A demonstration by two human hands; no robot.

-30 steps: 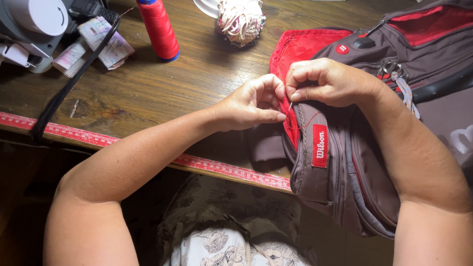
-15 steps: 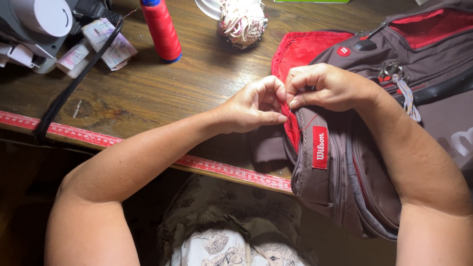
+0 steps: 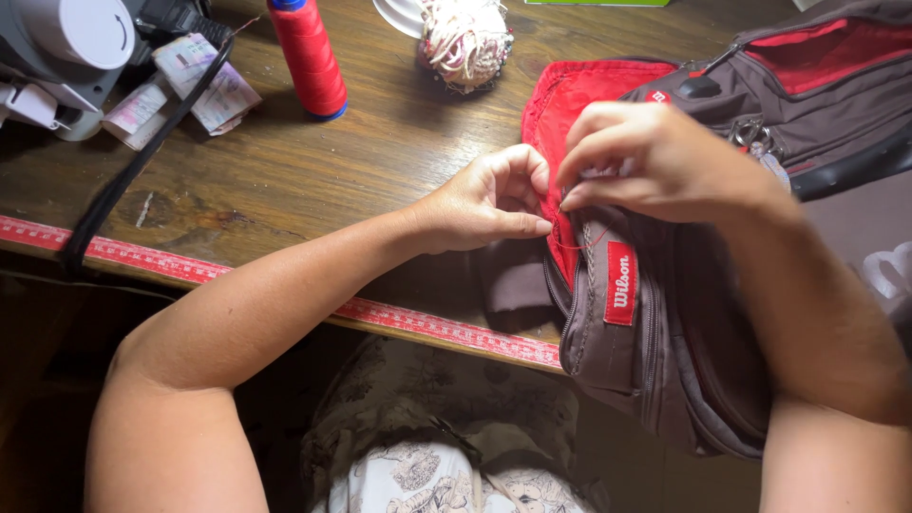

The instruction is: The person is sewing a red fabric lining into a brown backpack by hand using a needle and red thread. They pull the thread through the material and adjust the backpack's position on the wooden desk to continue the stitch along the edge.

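A grey-brown bag [image 3: 665,332] with red lining [image 3: 570,104] lies over the front edge of a wooden table [image 3: 285,180]. My left hand [image 3: 489,199] pinches the red edge of the bag's opening. My right hand [image 3: 655,161] is closed just beside it on the same edge, fingertips pressed together as if on a needle too small to see. A thin red thread [image 3: 579,242] loops from under my right fingers across the bag.
A red thread spool [image 3: 309,57] stands at the back, with a ball of pale cord [image 3: 465,38] to its right. A grey-white machine [image 3: 57,47], paper slips [image 3: 204,85] and a black strap [image 3: 133,171] sit at left. A red measuring tape [image 3: 285,290] lines the table edge.
My right hand has shifted slightly and lifted, showing a short loop of red thread below it. My left hand keeps its pinch on the red edge.
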